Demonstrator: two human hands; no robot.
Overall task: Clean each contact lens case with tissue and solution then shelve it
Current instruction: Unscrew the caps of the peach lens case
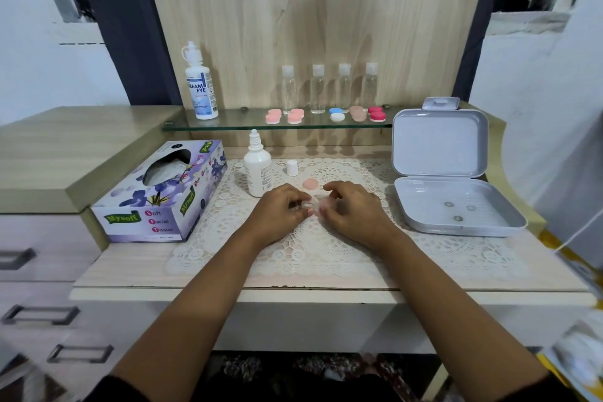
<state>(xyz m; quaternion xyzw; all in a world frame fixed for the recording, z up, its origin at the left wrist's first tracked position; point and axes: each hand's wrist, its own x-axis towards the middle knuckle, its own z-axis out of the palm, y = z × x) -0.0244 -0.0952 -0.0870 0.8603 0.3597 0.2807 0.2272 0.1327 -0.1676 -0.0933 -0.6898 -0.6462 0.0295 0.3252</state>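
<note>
A clear contact lens case [309, 205] lies on the lace mat [293, 254], held between both hands. My left hand [279, 212] pinches its left end and my right hand [350, 210] curls over its right end, hiding that part. A loose pink cap [310, 184] lies just behind the hands. An uncapped white solution bottle [257, 170] stands at the left of the mat, its small white cap [292, 168] beside it. The tissue box [163, 192] sits further left. Several capped lens cases [326, 115] stand on the glass shelf [228, 123].
A larger solution bottle [200, 85] and several clear small bottles [329, 88] stand on the shelf. An open grey plastic box [450, 179] with three small items inside sits at the right. Drawers are at the lower left.
</note>
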